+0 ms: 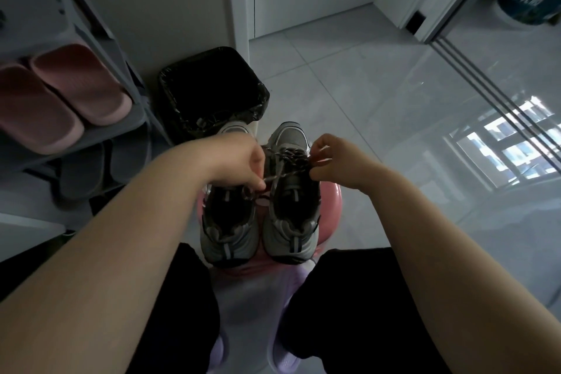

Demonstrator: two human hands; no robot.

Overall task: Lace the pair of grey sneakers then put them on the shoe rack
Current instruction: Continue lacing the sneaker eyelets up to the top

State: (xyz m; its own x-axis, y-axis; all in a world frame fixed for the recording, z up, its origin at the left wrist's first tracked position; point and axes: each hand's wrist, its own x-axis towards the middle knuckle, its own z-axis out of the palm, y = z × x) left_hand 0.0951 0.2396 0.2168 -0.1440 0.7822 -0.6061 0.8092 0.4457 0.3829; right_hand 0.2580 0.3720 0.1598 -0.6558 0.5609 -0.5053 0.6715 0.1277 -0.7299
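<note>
Left grip (pixel 239 161), right grip (pixel 331 161) pinch lace (pixel 285 174); open floor (pixel 379 106) right.

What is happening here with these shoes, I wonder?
A person is lacing a grey sneaker that stands on a pink stool. The left hand and the right hand each pinch the lace and pull it across the front of the shoe. The other sneaker stands beside it on the stool. Neither is on the shoe rack yet; the rack holds pink slippers.
</note>
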